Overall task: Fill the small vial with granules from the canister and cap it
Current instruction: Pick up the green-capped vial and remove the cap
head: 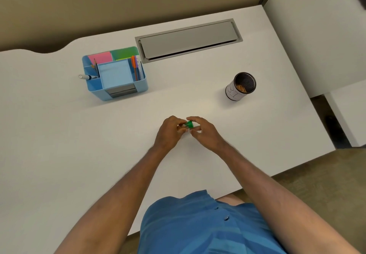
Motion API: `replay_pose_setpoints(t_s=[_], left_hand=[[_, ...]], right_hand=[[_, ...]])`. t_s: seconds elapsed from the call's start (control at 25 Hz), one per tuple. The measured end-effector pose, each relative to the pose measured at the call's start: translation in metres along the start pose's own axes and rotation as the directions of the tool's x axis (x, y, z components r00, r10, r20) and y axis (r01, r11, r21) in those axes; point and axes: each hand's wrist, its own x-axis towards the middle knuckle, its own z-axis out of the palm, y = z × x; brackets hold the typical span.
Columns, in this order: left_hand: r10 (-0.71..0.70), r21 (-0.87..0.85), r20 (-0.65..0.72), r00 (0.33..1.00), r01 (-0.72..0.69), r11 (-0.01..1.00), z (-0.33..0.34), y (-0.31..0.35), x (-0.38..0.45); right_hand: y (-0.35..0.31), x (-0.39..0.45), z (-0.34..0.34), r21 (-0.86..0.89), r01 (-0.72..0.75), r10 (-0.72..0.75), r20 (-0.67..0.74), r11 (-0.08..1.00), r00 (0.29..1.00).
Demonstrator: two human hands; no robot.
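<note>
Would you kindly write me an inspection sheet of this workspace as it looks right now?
Surface: white desk, bare around the hands.
Job's things: vial with green cap held between both hands, lying sideways; open canister stands upright at far right, brownish granules inside.
Clutter: blue organiser with sticky notes and pens, far left.
Hands: left hand grips the vial; right hand pinches the cap.
Cables: nothing seen; grey cable hatch at the back.
Surroundings: beige partition, second white desk to the right.
</note>
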Motion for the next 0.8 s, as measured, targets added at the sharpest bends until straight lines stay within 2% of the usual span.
replay_pose_setpoints(t_s=[0.44, 0.56, 0.8], left_hand=[[0.048, -0.057, 0.094, 0.994, -0.043, 0.997, -0.006, 0.011, -0.020], [0.062, -0.016, 0.103, 0.993, -0.060, 0.998, -0.007, 0.016, -0.023], [0.084, -0.011, 0.130, 0.988, -0.083, 0.997, -0.010, 0.021, -0.024]], right_hand=[[-0.008, -0.011, -0.013, 0.022, -0.045, 0.046, -0.002, 0.999, 0.999], [-0.009, -0.017, -0.013, 0.018, -0.048, 0.048, -0.024, 0.999, 0.999], [-0.009, -0.021, -0.023, 0.054, -0.051, 0.050, 0.019, 0.997, 0.999]])
